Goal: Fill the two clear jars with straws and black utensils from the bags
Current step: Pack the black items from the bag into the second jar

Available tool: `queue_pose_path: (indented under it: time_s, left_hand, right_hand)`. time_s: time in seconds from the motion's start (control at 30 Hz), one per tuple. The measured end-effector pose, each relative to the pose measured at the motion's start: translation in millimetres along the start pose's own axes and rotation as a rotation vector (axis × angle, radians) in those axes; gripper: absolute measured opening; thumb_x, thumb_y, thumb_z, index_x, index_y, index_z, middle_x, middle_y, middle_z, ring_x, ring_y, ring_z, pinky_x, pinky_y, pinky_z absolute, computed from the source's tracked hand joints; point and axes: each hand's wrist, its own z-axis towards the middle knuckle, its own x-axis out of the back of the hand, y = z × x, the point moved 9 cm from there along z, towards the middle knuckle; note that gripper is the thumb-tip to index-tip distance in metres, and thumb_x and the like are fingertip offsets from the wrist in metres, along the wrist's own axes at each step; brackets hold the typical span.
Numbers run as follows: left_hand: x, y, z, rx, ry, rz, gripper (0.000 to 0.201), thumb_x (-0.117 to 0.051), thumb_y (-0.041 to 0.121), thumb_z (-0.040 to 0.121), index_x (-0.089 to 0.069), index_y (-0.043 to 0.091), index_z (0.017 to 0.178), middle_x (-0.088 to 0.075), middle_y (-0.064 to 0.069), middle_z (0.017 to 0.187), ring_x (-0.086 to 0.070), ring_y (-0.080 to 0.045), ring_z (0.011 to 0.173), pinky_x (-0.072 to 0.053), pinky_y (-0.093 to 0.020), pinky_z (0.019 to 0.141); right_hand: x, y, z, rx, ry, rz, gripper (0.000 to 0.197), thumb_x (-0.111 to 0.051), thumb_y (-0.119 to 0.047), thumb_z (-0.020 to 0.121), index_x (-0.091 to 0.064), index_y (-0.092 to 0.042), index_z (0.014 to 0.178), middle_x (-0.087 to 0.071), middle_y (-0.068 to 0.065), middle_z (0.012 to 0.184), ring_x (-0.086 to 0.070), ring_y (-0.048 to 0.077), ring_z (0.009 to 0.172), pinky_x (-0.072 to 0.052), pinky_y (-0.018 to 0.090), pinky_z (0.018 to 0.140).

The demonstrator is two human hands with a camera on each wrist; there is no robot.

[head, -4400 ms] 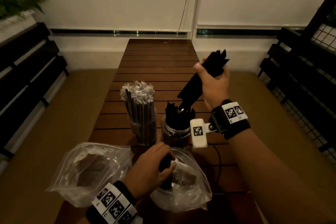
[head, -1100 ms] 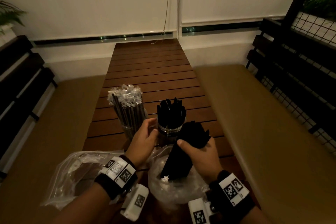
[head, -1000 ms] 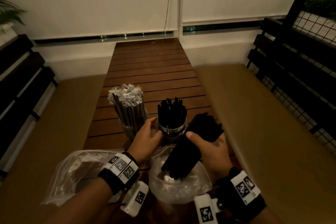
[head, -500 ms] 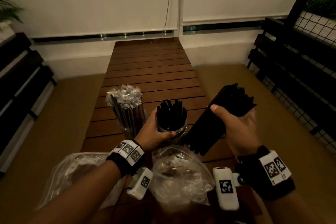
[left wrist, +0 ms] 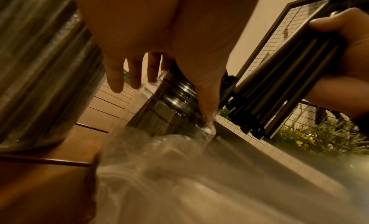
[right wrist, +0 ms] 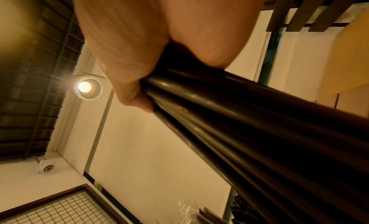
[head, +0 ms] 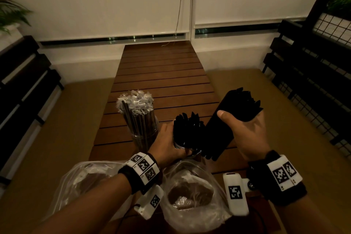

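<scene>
On the slatted wooden table (head: pixel 161 74) stand two clear jars. The left jar (head: pixel 146 139) is packed with wrapped straws (head: pixel 135 104). The right jar (head: pixel 187 151) (left wrist: pixel 169 110) holds black utensils (head: pixel 187 129), and my left hand (head: pixel 167 144) (left wrist: pixel 159 66) grips it from the left, thumb down its near side. My right hand (head: pixel 245 131) (right wrist: pixel 139 53) grips a thick bundle of black utensils (head: pixel 228 119) (left wrist: pixel 283 79) (right wrist: pixel 259 124), held tilted in the air just right of that jar, lower ends near its rim.
Two crumpled clear plastic bags lie at the table's near end, one at the left (head: pixel 83 182), one in the middle (head: pixel 191 195). Tan bench cushions (head: pixel 284 138) flank the table. Dark slatted backrests and a wire grid (head: pixel 322 59) stand at the right; a blind covers the far wall.
My right hand has lifted the utensil bundle out of the middle bag and up to the right of the jar. My left hand has closed round the utensil jar.
</scene>
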Motion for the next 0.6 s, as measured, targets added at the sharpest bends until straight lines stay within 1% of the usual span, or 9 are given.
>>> queue_pose_path:
  time_s: [0.1, 0.23, 0.3, 0.33, 0.37, 0.4, 0.43, 0.53, 0.6]
  left_hand:
    - [-1, -2, -5, 0.026, -0.046, 0.062, 0.087, -0.079, 0.053, 0.063, -0.036, 0.032, 0.136, -0.038, 0.008, 0.115, -0.045, -0.012, 0.114, -0.049, -0.035, 0.098]
    - [2, 8, 3, 0.000, -0.114, -0.010, 0.088, -0.083, 0.061, 0.058, -0.042, 0.031, 0.129, -0.047, 0.008, 0.122, -0.050, -0.013, 0.117, -0.051, -0.038, 0.097]
    - [2, 9, 8, 0.002, -0.149, -0.074, 0.082, -0.088, 0.047, 0.060, -0.043, 0.033, 0.127, -0.052, 0.008, 0.124, -0.053, -0.010, 0.119, -0.051, -0.038, 0.097]
    - [1, 12, 9, -0.012, -0.172, -0.075, 0.076, -0.089, 0.037, 0.063, -0.043, 0.037, 0.124, -0.053, 0.012, 0.124, -0.053, -0.005, 0.118, -0.051, -0.034, 0.099]
    - [0, 13, 9, -0.015, -0.193, -0.073, 0.074, -0.089, 0.030, 0.064, -0.043, 0.039, 0.121, -0.053, 0.014, 0.123, -0.053, -0.001, 0.117, -0.050, -0.031, 0.099]
    - [0, 14, 8, -0.027, -0.205, -0.084, 0.072, -0.088, 0.026, 0.064, -0.044, 0.040, 0.119, -0.054, 0.015, 0.122, -0.053, 0.002, 0.115, -0.050, -0.030, 0.099]
    - [0, 13, 8, -0.022, -0.210, -0.092, 0.069, -0.088, 0.022, 0.064, -0.045, 0.041, 0.114, -0.055, 0.015, 0.120, -0.053, 0.006, 0.112, -0.051, -0.027, 0.097]
    - [5, 22, 6, -0.051, -0.193, -0.133, 0.062, -0.085, 0.007, 0.066, -0.043, 0.042, 0.095, -0.053, 0.020, 0.103, -0.053, 0.022, 0.092, -0.049, -0.006, 0.081]
    - [10, 27, 6, -0.064, -0.176, -0.136, 0.060, -0.083, 0.003, 0.068, -0.041, 0.041, 0.089, -0.052, 0.019, 0.096, -0.054, 0.022, 0.084, -0.048, -0.007, 0.074]
  right_hand:
    - [0, -2, 2, -0.020, 0.020, -0.026, 0.042, -0.072, -0.002, 0.087, -0.071, -0.041, 0.072, -0.074, -0.014, 0.079, -0.073, 0.007, 0.079, -0.058, 0.026, 0.071]
    - [-5, -6, 3, -0.044, 0.031, 0.022, 0.050, -0.070, 0.001, 0.088, -0.073, -0.046, 0.072, -0.074, -0.019, 0.076, -0.072, 0.002, 0.075, -0.056, 0.027, 0.072]
    - [-6, -2, 4, -0.089, 0.088, 0.064, 0.034, -0.071, 0.003, 0.086, -0.073, -0.030, 0.079, -0.074, -0.018, 0.074, -0.071, -0.001, 0.073, -0.056, 0.027, 0.072]
    - [-6, 5, 4, -0.125, 0.125, 0.084, 0.026, -0.073, 0.001, 0.084, -0.070, -0.024, 0.090, -0.074, -0.012, 0.079, -0.071, 0.001, 0.077, -0.057, 0.030, 0.076]
    - [-5, 12, 5, -0.175, 0.173, 0.110, 0.033, -0.076, -0.002, 0.083, -0.064, -0.018, 0.109, -0.073, -0.009, 0.087, -0.071, 0.003, 0.084, -0.058, 0.033, 0.081]
    - [-5, 18, 7, -0.215, 0.215, 0.136, 0.050, -0.079, -0.006, 0.081, -0.053, -0.011, 0.124, -0.070, -0.007, 0.097, -0.069, 0.007, 0.090, -0.057, 0.034, 0.085]
    - [-5, 21, 9, -0.240, 0.248, 0.152, 0.064, -0.080, -0.010, 0.080, -0.045, -0.009, 0.133, -0.068, -0.007, 0.102, -0.068, 0.010, 0.095, -0.056, 0.035, 0.087]
    - [-6, 22, 19, -0.269, 0.335, 0.200, 0.067, -0.080, -0.013, 0.081, -0.042, -0.008, 0.136, -0.067, -0.005, 0.102, -0.069, 0.012, 0.094, -0.057, 0.032, 0.081]
    - [-8, 24, 24, -0.283, 0.387, 0.227, 0.060, -0.079, -0.012, 0.081, -0.047, -0.009, 0.132, -0.069, -0.003, 0.100, -0.070, 0.012, 0.091, -0.058, 0.028, 0.075]
